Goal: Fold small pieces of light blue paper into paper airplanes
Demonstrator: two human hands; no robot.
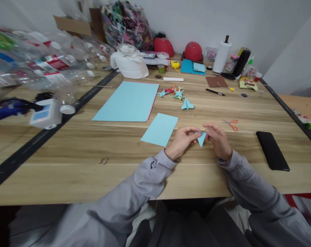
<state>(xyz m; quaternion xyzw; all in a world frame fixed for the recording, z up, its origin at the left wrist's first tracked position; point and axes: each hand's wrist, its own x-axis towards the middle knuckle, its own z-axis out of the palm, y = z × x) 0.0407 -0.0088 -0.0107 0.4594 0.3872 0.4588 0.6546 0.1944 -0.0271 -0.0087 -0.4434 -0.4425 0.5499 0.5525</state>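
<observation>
Between my two hands is a small folded piece of light blue paper [201,140], its point facing down toward me. My left hand [184,140] pinches its left side between thumb and fingers. On the right side, my right hand [217,139] grips the paper's upper edge, with the fingertips partly covering it. A single light blue sheet [160,129] lies flat just left of my left hand. Beyond my hands sits a folded blue paper plane [187,104], and behind it a cluster of small coloured paper figures [178,93].
A stack of larger blue sheets [128,101] lies at the left. Orange-handled scissors [232,125] and a black phone [272,151] are to the right, with a black pen [215,92] farther back. Plastic bottles [52,63] crowd the far left; a paper towel roll [222,56] stands behind.
</observation>
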